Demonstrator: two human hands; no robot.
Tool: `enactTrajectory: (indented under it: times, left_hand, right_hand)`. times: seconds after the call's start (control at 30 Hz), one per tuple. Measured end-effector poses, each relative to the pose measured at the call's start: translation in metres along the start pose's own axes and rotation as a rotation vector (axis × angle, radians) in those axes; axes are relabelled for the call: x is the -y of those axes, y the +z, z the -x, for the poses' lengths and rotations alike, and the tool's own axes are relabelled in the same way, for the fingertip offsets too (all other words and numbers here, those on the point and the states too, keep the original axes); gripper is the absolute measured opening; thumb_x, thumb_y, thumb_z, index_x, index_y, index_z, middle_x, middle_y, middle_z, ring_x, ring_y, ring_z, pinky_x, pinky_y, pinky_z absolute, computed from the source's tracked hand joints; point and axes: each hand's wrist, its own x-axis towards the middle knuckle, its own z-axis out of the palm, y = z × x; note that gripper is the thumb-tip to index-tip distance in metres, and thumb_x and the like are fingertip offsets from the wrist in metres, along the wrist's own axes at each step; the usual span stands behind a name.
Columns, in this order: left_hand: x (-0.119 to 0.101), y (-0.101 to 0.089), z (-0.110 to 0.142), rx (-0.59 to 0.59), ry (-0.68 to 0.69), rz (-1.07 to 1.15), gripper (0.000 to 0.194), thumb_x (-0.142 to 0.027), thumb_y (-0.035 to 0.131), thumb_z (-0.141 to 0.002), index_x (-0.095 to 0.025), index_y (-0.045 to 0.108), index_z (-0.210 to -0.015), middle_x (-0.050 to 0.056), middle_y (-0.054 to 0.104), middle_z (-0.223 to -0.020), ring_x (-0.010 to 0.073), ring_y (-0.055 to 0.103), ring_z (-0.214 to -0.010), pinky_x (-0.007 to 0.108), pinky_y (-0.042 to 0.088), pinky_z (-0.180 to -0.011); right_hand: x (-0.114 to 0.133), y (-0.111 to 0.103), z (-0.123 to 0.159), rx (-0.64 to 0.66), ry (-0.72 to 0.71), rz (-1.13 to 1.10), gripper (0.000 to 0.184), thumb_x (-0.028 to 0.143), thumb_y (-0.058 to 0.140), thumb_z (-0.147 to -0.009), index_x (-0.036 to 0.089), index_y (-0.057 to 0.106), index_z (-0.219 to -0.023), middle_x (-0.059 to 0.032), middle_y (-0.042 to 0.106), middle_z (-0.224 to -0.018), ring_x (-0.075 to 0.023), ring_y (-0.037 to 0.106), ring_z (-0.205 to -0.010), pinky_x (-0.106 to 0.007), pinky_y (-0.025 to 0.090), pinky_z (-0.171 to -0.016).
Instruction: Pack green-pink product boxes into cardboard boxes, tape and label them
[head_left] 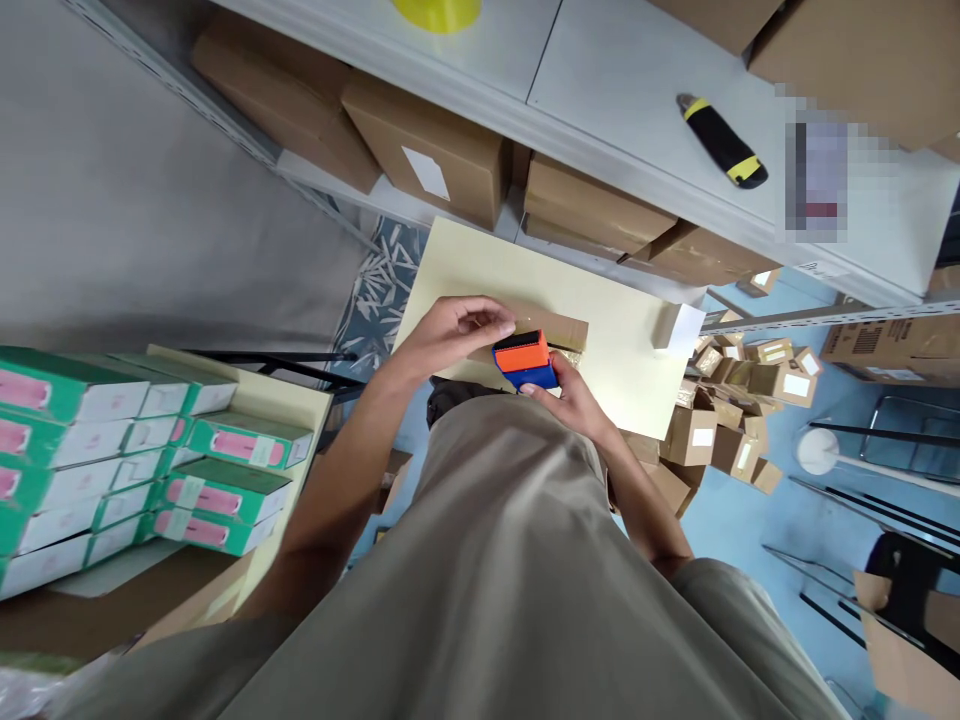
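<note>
My right hand (566,395) is wrapped round an orange-and-blue tape dispenser (529,362), its thumb on the blue lower part. A black ridged strip runs along the orange top. At the dispenser's left end, my left hand (469,325) is curled, with thumb and fingertips close together. Whatever may be between them is too small to make out. Just behind both hands, a brown cardboard box (562,328) lies on the pale yellow table (630,390). Shiny tape shows near its right side, and the hands hide part of it.
A small white box (679,328) stands at the table's right end. Above the table, a grey shelf (600,100) bears a black-and-yellow utility knife (724,143). Cardboard boxes (435,140) fill the level below. Green boxes (225,500) are stacked at left; small cartons (705,435) pile up at right.
</note>
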Motion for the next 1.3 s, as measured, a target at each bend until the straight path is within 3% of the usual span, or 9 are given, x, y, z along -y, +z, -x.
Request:
enactTrajectory:
  times: [0.13,0.27,0.5,0.7,0.8,0.97,1.1,1.3]
  left_hand:
    - [-0.004,0.003,-0.004,0.104,-0.014,-0.065,0.052,-0.064,0.098,-0.082,-0.016,0.083,-0.097,0.007,0.079,-0.096,0.0244,0.077,-0.092,0.038,0.066,-0.085]
    - [0.001,0.007,-0.004,0.09,-0.041,-0.114,0.053,-0.067,0.095,-0.083,-0.017,0.082,-0.097,0.007,0.079,-0.092,0.0219,0.074,-0.087,0.033,0.063,-0.081]
    - [0.046,0.017,0.001,-0.122,-0.009,-0.075,0.053,-0.07,0.089,-0.084,-0.018,0.081,-0.093,0.007,0.081,-0.092,0.0201,0.073,-0.084,0.032,0.06,-0.078]
    - [0.085,0.041,0.021,-0.302,-0.033,0.027,0.049,-0.068,0.089,-0.083,-0.019,0.08,-0.089,0.006,0.08,-0.087,0.0197,0.072,-0.08,0.032,0.06,-0.076]
    - [0.092,0.032,0.026,-0.418,-0.063,0.091,0.046,-0.064,0.091,-0.083,-0.02,0.08,-0.091,0.005,0.08,-0.086,0.018,0.07,-0.077,0.03,0.059,-0.073]
    - [0.114,-0.007,0.013,-0.6,-0.047,0.18,0.044,-0.058,0.096,-0.079,-0.019,0.078,-0.089,0.001,0.07,-0.074,0.013,0.062,-0.065,0.026,0.056,-0.065]
    - [0.136,-0.018,-0.002,-0.64,-0.062,0.253,0.042,-0.056,0.095,-0.081,-0.02,0.077,-0.091,-0.001,0.067,-0.072,0.0115,0.06,-0.063,0.025,0.056,-0.065]
    - [0.166,-0.017,-0.017,-0.688,-0.094,0.26,0.033,-0.046,0.095,-0.083,-0.019,0.076,-0.086,-0.002,0.064,-0.069,0.0111,0.059,-0.062,0.024,0.052,-0.062]
  right_hand:
    - [0.004,-0.008,0.005,0.027,0.027,0.069,0.058,0.076,0.075,-0.097,0.023,0.067,-0.12,-0.0064,0.075,-0.102,-0.0278,0.067,-0.094,-0.043,0.061,-0.084]
    - [0.009,-0.013,0.007,0.047,0.079,0.123,0.061,0.077,0.074,-0.095,0.022,0.068,-0.12,-0.0067,0.075,-0.102,-0.0271,0.067,-0.092,-0.041,0.058,-0.082]
    - [0.008,-0.022,-0.005,0.077,0.152,0.24,0.069,0.091,0.064,-0.095,0.022,0.066,-0.099,-0.002,0.069,-0.083,-0.0203,0.059,-0.073,-0.034,0.046,-0.068]
    - [0.032,-0.052,-0.012,0.338,0.191,0.396,0.069,0.091,0.061,-0.098,0.022,0.067,-0.094,-0.0016,0.071,-0.078,-0.0194,0.062,-0.069,-0.031,0.043,-0.065]
    - [0.046,-0.075,-0.015,0.472,0.29,0.421,0.065,0.087,0.064,-0.1,0.022,0.07,-0.096,-0.0035,0.078,-0.082,-0.0213,0.071,-0.072,-0.03,0.047,-0.066]
    - [0.055,-0.1,-0.032,0.501,0.48,0.426,0.065,0.086,0.074,-0.094,0.021,0.07,-0.097,-0.0056,0.082,-0.084,-0.0224,0.079,-0.072,-0.029,0.053,-0.063]
    - [0.051,-0.098,-0.062,0.502,0.463,0.471,0.068,0.087,0.073,-0.095,0.02,0.072,-0.104,-0.0065,0.082,-0.087,-0.022,0.079,-0.073,-0.031,0.055,-0.065]
    - [0.035,-0.09,-0.101,0.577,0.474,0.622,0.066,0.085,0.071,-0.098,0.019,0.071,-0.095,-0.0053,0.076,-0.077,-0.0207,0.073,-0.07,-0.033,0.048,-0.066]
